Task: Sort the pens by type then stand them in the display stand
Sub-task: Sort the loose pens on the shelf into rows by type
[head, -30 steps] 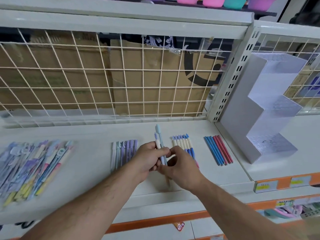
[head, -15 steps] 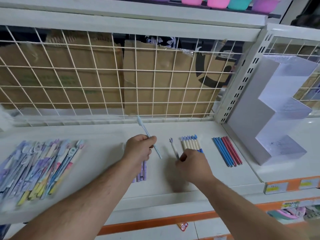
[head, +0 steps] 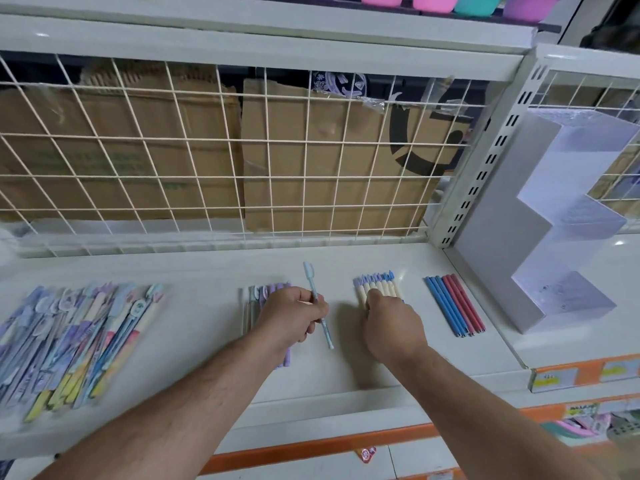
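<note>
Sorting is the step in hand, I'd say: nothing shows in the display stand [head: 554, 237] at the right end of the shelf [head: 194, 306]. My left hand [head: 294, 317] has its fingers curled round a pale blue pen [head: 313, 285]. It's a slim one, clip end pointing away from me, tip poking out below the fist, over the gap between two sorted rows. The right hand [head: 394, 327] lies knuckles-up on the near ends of the cream-and-blue row [head: 379, 287]. Its fingers are tucked under, so I can't tell whether it pinches one or only presses. The blue and red pens [head: 453, 306] lie tidy further right, and the mixed heap [head: 69, 341] waits far left. Next call: the pale blue one looks akin to the clipped pens in the purple row [head: 273, 289], so lay it alongside, parallel.
</note>
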`<control>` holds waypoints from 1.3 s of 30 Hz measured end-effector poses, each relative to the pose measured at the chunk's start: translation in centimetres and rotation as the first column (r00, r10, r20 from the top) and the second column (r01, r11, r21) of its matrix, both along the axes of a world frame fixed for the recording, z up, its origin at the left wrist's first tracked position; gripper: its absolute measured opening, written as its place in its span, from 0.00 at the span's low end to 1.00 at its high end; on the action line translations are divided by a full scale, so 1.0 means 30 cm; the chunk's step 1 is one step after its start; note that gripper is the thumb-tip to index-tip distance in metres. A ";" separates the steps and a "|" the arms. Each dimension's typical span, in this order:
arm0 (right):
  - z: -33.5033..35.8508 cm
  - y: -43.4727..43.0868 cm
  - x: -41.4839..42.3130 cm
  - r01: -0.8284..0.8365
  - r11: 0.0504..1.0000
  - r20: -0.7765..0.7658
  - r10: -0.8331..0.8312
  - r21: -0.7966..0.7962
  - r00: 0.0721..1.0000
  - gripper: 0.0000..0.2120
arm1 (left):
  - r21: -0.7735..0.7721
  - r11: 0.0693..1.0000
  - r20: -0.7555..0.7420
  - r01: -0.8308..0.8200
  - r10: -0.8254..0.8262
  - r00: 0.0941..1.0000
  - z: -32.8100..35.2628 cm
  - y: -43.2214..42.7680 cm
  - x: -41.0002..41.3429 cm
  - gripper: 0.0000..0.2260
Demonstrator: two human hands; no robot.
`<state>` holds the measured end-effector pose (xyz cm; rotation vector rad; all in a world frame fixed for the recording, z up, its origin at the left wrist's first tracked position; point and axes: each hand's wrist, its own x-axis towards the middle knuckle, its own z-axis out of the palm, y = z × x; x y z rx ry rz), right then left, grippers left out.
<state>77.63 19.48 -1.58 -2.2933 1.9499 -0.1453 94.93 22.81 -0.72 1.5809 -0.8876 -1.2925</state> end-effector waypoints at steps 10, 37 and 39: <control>-0.002 0.023 0.035 -0.033 0.998 0.142 0.040 -0.056 0.989 0.08 | 0.051 0.998 0.080 0.020 -0.024 0.997 0.006 0.050 0.044 0.05; 0.062 0.245 0.336 -0.020 0.987 0.412 0.086 -0.161 0.907 0.05 | 0.097 0.994 0.672 0.050 -0.103 0.734 -0.033 0.166 0.391 0.06; 0.064 0.238 0.327 -0.033 0.986 0.423 0.100 -0.163 0.901 0.05 | 0.097 0.994 0.687 0.041 -0.097 0.720 -0.039 0.156 0.383 0.07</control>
